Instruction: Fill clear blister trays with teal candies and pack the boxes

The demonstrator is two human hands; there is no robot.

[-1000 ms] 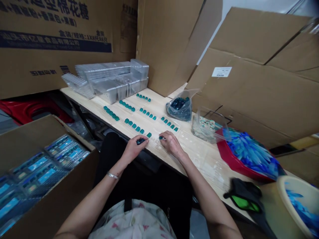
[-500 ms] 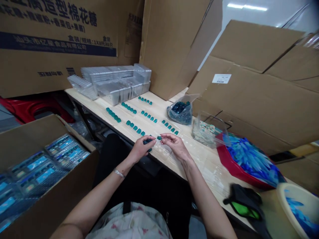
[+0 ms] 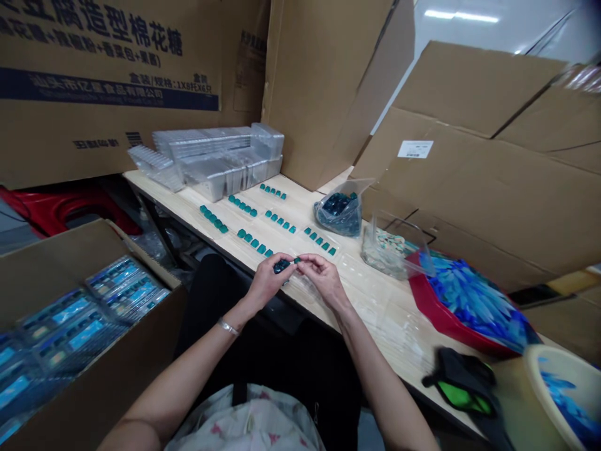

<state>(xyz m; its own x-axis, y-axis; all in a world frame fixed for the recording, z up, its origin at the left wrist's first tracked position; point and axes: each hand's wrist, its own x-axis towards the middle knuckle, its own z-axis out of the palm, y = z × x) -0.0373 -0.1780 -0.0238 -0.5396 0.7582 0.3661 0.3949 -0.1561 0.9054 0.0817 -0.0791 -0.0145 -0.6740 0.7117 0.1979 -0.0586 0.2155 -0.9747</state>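
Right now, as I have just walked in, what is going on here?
A person sits at a light wood table with both bare hands raised together above it. The left hand holds a small clump of teal pieces, and the right hand pinches a single teal piece beside it. Rows of similar pieces lie along the table, in front of stacked clear plastic trays. A clear bag of teal pieces sits further along.

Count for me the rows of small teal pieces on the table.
6. One row lies next to the clear plastic trays; three rows run along the middle of the table; two rows lie nearer its front edge. The left hand and right hand may hide more.
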